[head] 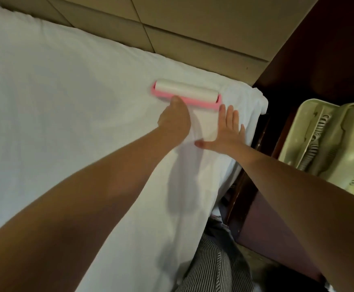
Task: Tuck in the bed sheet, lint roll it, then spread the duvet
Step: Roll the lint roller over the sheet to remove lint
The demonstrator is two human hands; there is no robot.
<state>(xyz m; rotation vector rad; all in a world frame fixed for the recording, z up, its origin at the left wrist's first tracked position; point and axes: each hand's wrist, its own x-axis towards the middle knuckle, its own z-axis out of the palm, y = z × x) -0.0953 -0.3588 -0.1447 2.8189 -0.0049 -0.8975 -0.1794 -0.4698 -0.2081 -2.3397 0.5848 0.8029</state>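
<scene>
A white bed sheet (66, 106) covers the mattress across the left and middle of the head view. On it near the headboard corner lies a lint roller (186, 91) with a white roll in a pink frame. My left hand (175, 121) grips the roller's handle, which the hand hides, just behind the pink frame. My right hand (226, 129) lies flat on the sheet beside it, fingers straight and spread, pressing the cloth near the mattress's right edge. The sheet's corner (256, 98) hangs bunched over that edge. No duvet is in sight.
A padded beige headboard (172, 24) runs along the top. A dark wooden nightstand (262, 218) stands right of the bed, bearing a cream telephone (330, 140) with a coiled cord. Striped clothing (214, 260) shows at the bottom, between bed and nightstand.
</scene>
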